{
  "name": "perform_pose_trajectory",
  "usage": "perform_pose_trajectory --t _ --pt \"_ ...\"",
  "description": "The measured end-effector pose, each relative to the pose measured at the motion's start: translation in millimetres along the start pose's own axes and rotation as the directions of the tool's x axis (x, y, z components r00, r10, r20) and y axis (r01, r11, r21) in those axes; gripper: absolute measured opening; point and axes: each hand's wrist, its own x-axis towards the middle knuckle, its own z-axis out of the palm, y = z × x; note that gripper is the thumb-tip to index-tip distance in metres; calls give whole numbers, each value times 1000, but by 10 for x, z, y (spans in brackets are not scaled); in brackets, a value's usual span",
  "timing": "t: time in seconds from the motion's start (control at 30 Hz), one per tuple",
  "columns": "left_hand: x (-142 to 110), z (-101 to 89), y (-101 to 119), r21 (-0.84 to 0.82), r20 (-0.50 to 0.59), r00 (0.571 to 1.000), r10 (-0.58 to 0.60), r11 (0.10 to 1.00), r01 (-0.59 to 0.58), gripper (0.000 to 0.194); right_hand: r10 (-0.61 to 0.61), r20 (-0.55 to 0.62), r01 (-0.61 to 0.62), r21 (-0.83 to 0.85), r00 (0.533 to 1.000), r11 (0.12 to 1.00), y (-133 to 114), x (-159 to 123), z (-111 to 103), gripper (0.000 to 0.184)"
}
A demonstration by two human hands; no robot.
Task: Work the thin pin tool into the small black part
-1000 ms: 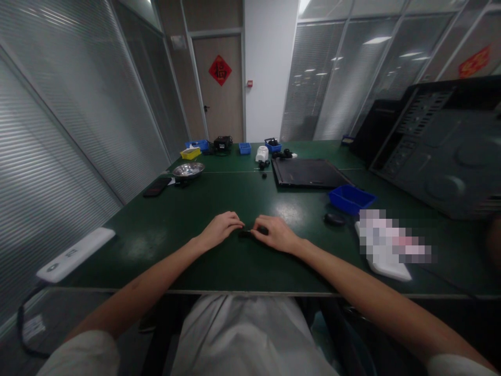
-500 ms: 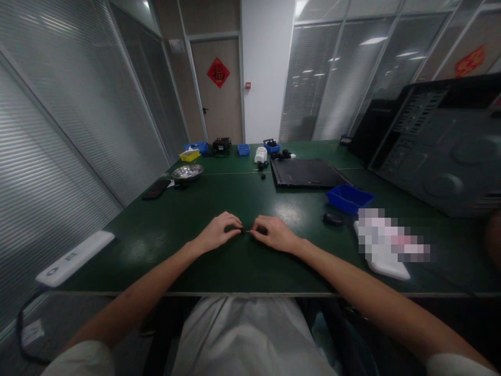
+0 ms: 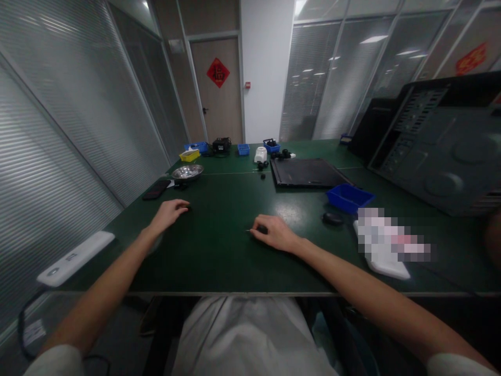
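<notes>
Closest to me is a light grey shirt, right up at the near edge of the green bench (image 3: 219, 261). Over on the left there's a white power strip (image 3: 76, 259), with a dark cable hanging off the edge. On the right is a flat white thing (image 3: 385, 261), partly pixelated so no clue what's on it.

Hands next. The right hand (image 3: 274, 233) has its fingers curled round a thin tool (image 3: 248, 230), slim tip poking out toward the left, just over the bench. The left hand (image 3: 168, 214) is well apart from it, fingertips pinched on a small dark piece (image 3: 189, 208), too tiny to make out.

A black mouse (image 3: 332, 219) sits near the blue tray (image 3: 350, 198), right side. Further back on the left: a dark phone (image 3: 156, 190), then a shiny metal bowl (image 3: 188, 172). Right of the middle there's a flat black panel (image 3: 309, 173), and a big dark computer case (image 3: 442, 151) leans in at far right.

Way at the back: a yellow tray (image 3: 190, 155), a black boxy device (image 3: 222, 145) and a white gadget (image 3: 261, 154).
</notes>
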Motion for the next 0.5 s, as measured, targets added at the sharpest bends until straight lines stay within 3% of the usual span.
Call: perform_pose_trajectory --t 0.1,0.2,0.3,0.5 --pt "-54 -383 -614 180 -197 949 -247 942 282 28 -5 -4 5 -1 1000 1000 6 -2 7 10" --pt "-228 -628 -972 219 -309 891 -332 887 406 26 0 -5 0 -5 1000 1000 1 -6 2 11" --pt "-341 -710 -1091 224 -354 855 -378 853 470 23 4 1 -4 -2 1000 1000 -6 -11 -11 12" --pt "-319 -688 -1065 207 -399 823 -404 835 510 21 1 -9 -1 -9 1000 1000 1 -9 -4 11"
